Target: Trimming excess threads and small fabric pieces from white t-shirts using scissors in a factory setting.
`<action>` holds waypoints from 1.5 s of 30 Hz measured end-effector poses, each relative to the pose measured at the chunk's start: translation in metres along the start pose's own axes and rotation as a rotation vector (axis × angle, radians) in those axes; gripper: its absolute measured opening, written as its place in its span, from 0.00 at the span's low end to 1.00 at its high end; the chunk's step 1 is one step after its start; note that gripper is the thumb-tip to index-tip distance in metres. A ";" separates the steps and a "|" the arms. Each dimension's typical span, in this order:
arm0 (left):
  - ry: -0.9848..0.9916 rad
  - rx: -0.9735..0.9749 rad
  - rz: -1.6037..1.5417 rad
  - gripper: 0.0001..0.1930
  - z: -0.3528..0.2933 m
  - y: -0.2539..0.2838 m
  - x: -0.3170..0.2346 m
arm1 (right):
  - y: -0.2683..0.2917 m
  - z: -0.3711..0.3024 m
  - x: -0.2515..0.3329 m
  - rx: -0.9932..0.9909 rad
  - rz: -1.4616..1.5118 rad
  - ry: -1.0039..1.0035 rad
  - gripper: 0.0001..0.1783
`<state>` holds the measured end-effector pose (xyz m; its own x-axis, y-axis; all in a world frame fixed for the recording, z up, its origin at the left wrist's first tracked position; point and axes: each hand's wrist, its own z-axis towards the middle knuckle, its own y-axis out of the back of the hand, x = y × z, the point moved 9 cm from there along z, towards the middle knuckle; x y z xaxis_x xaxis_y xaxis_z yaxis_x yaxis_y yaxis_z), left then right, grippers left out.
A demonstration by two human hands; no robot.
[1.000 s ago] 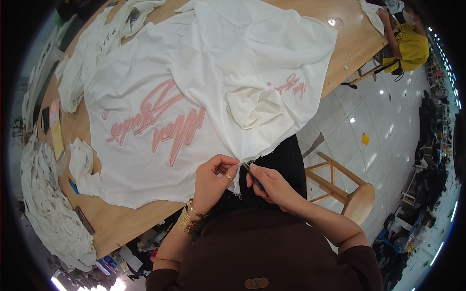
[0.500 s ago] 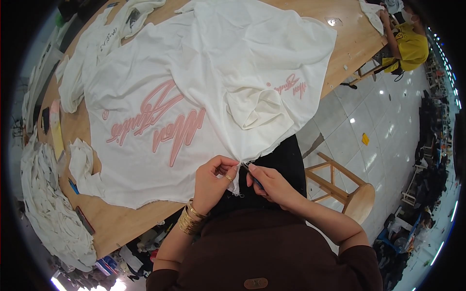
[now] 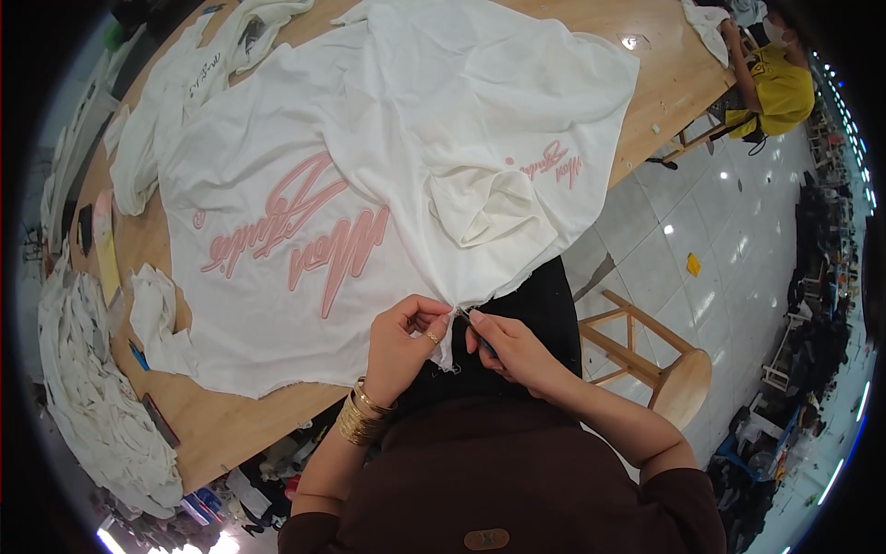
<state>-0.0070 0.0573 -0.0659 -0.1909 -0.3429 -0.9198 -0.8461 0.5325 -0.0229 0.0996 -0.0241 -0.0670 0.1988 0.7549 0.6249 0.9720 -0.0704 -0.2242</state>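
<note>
A white garment (image 3: 498,102) with pink lettering is spread over the table and hangs past its near edge toward me. My left hand (image 3: 404,340), with a ring and gold bangles at the wrist, pinches the garment's frayed edge between thumb and fingers. Close beside it, my right hand (image 3: 519,353) is closed around small thread snips (image 3: 489,349). Only a blue bit of their handle and a dark tip show; the tip meets the gathered edge by my left fingertips. Loose threads dangle below the pinched cloth.
White cloth pieces are heaped (image 3: 101,397) at the wooden table's (image 3: 226,434) left end, near a blue pen (image 3: 138,356). A wooden stool (image 3: 678,388) stands on the tiled floor to my right. At the far right a person in yellow (image 3: 783,88) handles white cloth.
Both hands stay at the same spot on the garment's edge, with only slight shifts of the fingers. The garment keeps its place.
</note>
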 end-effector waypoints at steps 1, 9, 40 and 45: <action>0.008 0.002 -0.012 0.05 0.000 0.000 0.000 | 0.000 0.000 0.000 0.001 -0.001 0.008 0.24; 0.004 0.019 -0.004 0.05 0.001 0.001 0.000 | 0.001 0.007 0.002 -0.003 -0.045 0.073 0.23; 0.134 0.113 -0.161 0.09 0.000 -0.003 0.006 | 0.000 -0.005 0.000 0.006 0.015 0.014 0.26; 0.129 0.106 -0.171 0.09 -0.001 -0.003 0.005 | -0.001 -0.006 0.002 -0.007 0.027 0.012 0.26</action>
<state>-0.0058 0.0534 -0.0706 -0.1173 -0.5275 -0.8414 -0.8160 0.5341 -0.2211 0.0997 -0.0267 -0.0613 0.2261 0.7446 0.6280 0.9672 -0.0951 -0.2355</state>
